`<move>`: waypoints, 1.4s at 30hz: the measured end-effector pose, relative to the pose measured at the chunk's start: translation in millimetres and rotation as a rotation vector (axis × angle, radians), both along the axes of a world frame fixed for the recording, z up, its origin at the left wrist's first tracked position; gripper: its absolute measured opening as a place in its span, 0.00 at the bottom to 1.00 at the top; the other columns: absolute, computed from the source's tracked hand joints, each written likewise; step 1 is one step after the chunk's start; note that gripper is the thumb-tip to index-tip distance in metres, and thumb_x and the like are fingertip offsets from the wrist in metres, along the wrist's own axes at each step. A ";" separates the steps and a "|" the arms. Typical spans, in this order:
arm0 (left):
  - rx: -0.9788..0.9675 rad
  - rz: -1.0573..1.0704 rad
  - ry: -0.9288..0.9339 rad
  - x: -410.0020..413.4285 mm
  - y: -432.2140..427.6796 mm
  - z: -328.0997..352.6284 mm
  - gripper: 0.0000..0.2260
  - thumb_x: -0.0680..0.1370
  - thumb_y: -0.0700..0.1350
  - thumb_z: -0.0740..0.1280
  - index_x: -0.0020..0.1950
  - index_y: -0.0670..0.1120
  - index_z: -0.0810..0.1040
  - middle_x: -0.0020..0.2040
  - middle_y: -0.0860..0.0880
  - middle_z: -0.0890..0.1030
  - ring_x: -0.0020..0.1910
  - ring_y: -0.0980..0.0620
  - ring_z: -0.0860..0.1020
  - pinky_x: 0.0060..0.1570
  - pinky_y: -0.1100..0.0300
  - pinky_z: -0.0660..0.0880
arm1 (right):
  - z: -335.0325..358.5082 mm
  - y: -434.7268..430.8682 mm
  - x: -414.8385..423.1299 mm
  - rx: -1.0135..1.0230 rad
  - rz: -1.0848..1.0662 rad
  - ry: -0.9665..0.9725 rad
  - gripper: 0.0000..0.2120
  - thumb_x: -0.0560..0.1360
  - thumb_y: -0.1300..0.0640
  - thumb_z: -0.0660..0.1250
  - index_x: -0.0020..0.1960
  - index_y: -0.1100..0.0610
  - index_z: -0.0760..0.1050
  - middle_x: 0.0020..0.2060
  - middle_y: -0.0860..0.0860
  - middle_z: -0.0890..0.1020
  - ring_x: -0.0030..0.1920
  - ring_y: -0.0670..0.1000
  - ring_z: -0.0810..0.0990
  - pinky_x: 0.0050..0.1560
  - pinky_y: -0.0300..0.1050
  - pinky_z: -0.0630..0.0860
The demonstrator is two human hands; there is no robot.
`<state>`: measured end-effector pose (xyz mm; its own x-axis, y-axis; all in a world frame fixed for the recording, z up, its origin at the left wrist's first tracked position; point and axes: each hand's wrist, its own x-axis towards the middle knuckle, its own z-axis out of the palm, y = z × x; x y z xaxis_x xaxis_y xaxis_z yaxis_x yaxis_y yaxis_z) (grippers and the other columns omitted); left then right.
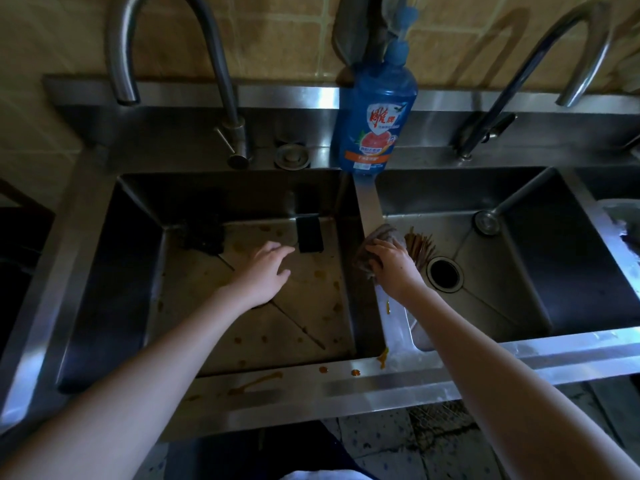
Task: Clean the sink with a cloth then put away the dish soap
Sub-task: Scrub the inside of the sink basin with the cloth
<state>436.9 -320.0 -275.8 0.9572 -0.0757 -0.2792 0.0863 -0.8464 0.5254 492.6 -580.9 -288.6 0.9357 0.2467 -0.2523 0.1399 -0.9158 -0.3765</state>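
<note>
I see a stainless-steel double sink unit [346, 386] with two deep square basins side by side and a narrow steel divider [369, 206] between them. The left basin [242, 323] has orange-brown stains scattered over its floor, and more of the same smears lie along the front rim near the divider. The right basin [485, 306] has a round open drain [444, 274] near its middle. Two curved steel faucets rise from the back ledge, one [194, 46] behind the left basin and one [519, 74] behind the right.

At the back end of the divider, on the ledge, stands the blue plastic dish soap bottle [375, 123], upright, with a pump top and a grapefruit label.

My left hand [266, 271] hangs over the left basin with fingers spread wide and holds nothing. A flat black block [310, 233] lies on the basin floor at the back edge, just beyond the fingertips.

My right hand [394, 261] presses a crumpled brownish-grey cloth [377, 242] onto the divider's middle, fingers curled down over it. A bundle of wooden chopsticks [419, 247] lies in the right basin just beside that hand.
</note>
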 end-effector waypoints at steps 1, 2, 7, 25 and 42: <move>0.002 -0.003 -0.002 0.1 -0.3 0.4 0.21 0.79 0.45 0.62 0.72 0.51 0.65 0.72 0.49 0.63 0.71 0.47 0.62 0.67 0.53 0.63 | 0.7 0.3 -0.3 0.005 -0.006 0.001 0.18 0.80 0.58 0.59 0.69 0.55 0.70 0.71 0.53 0.70 0.74 0.60 0.59 0.73 0.55 0.59; 0.002 -0.004 -0.005 -0.3 -0.6 1.0 0.21 0.79 0.45 0.62 0.72 0.51 0.65 0.72 0.49 0.63 0.71 0.47 0.62 0.67 0.53 0.63 | 1.7 0.3 -1.6 0.010 -0.009 -0.003 0.18 0.79 0.58 0.59 0.69 0.55 0.70 0.70 0.53 0.71 0.74 0.59 0.60 0.72 0.54 0.59; -0.010 -0.007 -0.016 -7.1 -2.6 2.4 0.21 0.79 0.45 0.62 0.72 0.51 0.65 0.71 0.49 0.63 0.71 0.48 0.62 0.67 0.54 0.63 | 4.0 -3.5 -22.2 0.004 -0.001 -0.021 0.17 0.80 0.58 0.58 0.68 0.56 0.72 0.68 0.54 0.73 0.71 0.58 0.64 0.70 0.54 0.64; 0.019 -0.094 -0.023 -84.7 -6.3 4.0 0.19 0.79 0.47 0.62 0.70 0.52 0.67 0.71 0.49 0.65 0.69 0.48 0.65 0.62 0.54 0.67 | 0.1 -23.8 -154.3 -0.031 -0.106 -0.059 0.16 0.79 0.59 0.59 0.66 0.56 0.74 0.66 0.54 0.75 0.70 0.59 0.66 0.69 0.56 0.68; -0.055 0.017 0.033 -128.7 3.4 2.9 0.19 0.79 0.43 0.62 0.71 0.47 0.67 0.71 0.46 0.64 0.71 0.46 0.61 0.68 0.53 0.60 | 4.9 -44.7 -160.2 0.083 -0.033 -0.078 0.15 0.78 0.61 0.62 0.63 0.56 0.76 0.63 0.56 0.76 0.65 0.57 0.72 0.64 0.52 0.69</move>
<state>308.2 -316.6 -272.9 0.9488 -0.0753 -0.3067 0.1189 -0.8145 0.5679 332.3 -625.6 -283.7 0.9596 0.2327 -0.1579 0.1424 -0.8863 -0.4407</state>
